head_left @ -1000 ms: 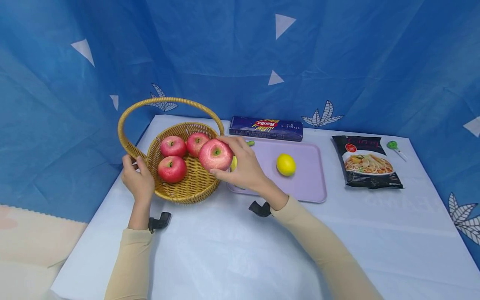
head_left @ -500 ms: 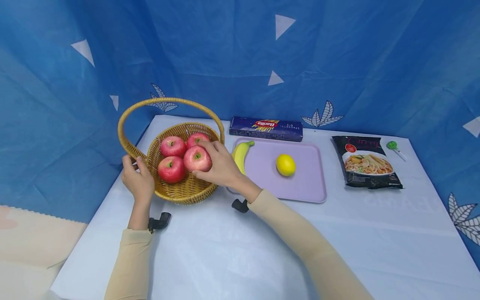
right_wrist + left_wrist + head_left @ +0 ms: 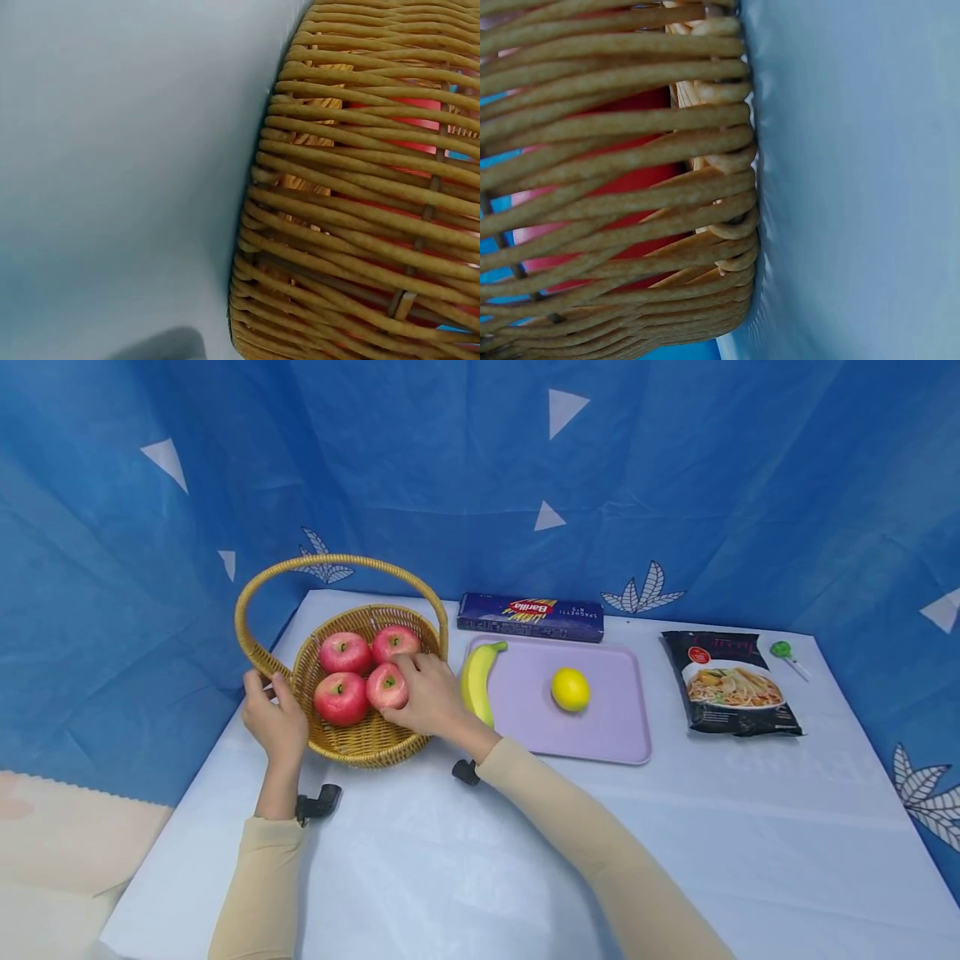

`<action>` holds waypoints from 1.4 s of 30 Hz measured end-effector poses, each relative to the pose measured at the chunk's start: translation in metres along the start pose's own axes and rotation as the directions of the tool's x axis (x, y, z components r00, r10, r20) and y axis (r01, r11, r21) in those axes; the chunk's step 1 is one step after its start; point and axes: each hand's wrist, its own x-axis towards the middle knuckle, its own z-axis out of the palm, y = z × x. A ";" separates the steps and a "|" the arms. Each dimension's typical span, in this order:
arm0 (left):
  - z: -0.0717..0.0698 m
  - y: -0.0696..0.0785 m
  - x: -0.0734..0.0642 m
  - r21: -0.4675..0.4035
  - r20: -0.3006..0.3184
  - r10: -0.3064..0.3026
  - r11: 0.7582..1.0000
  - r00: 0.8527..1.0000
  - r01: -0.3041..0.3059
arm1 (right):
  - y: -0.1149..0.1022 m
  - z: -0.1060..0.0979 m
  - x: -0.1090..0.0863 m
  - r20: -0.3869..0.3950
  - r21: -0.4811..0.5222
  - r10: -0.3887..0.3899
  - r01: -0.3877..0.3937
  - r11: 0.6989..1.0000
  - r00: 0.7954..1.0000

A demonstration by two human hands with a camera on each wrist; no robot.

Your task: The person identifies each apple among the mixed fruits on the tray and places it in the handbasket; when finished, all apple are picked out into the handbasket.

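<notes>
My left hand (image 3: pixel 276 720) grips the left rim of the yellow wicker basket (image 3: pixel 375 752), near the foot of its arched handle. Inside the basket, my right hand (image 3: pixel 431 697) has its fingers and thumb around a red apple (image 3: pixel 386 687). Three other apples lie beside it: one at the back left (image 3: pixel 345 653), one at the front left (image 3: pixel 341 699) and one at the back right (image 3: pixel 395 643). Both wrist views look at the woven side of the basket (image 3: pixel 630 202), with red showing through the gaps; neither shows the fingers.
Right of the basket lies a lilac tray (image 3: pixel 607 727) with a banana (image 3: pixel 477 683) and a lemon (image 3: pixel 570 689). Behind it sits a blue spaghetti box (image 3: pixel 531 617). Farther right are a black noodle packet (image 3: pixel 731 685) and a green lollipop (image 3: pixel 782 650). Blue cloth (image 3: pixel 450 460) hangs behind.
My right hand has carried the apple left and down from above the basket's right rim in among the other apples. The banana has come into view. My left hand stays on the basket.
</notes>
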 end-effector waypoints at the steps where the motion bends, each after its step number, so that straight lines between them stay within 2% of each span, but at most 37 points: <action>1: 0.000 0.000 0.000 0.000 0.000 -0.002 1.000 1.000 0.002 | 0.000 0.001 0.000 0.006 -0.015 0.005 -0.005 1.000 1.000; 11: 0.000 -0.001 0.000 -0.006 0.002 -0.009 1.000 1.000 0.009 | -0.001 0.008 0.002 0.026 -0.112 0.033 -0.030 0.993 0.999; 22: 0.002 -0.001 0.002 -0.018 0.000 0.002 1.000 1.000 -0.002 | -0.006 0.004 0.004 0.064 -0.176 0.061 -0.048 0.983 0.996; 28: 0.005 0.000 0.000 -0.027 0.006 0.011 1.000 1.000 -0.010 | -0.003 0.002 0.002 0.058 -0.202 0.053 -0.040 0.979 0.997; 31: 0.006 0.000 0.000 -0.025 0.010 0.009 1.000 1.000 -0.009 | -0.002 -0.002 -0.001 0.055 -0.151 0.044 -0.035 0.988 0.997; 35: 0.004 0.000 0.002 -0.013 0.006 0.006 1.000 1.000 -0.006 | 0.000 -0.015 -0.010 0.027 0.044 0.020 -0.021 0.999 0.999; 39: -0.003 0.000 0.005 0.011 0.026 -0.007 1.000 1.000 0.007 | 0.007 -0.038 -0.028 -0.025 0.232 -0.003 0.009 0.973 1.000; 42: -0.013 0.004 0.006 0.038 0.075 -0.038 0.999 0.996 0.035 | 0.017 -0.057 -0.046 -0.066 0.288 -0.002 0.020 0.957 0.998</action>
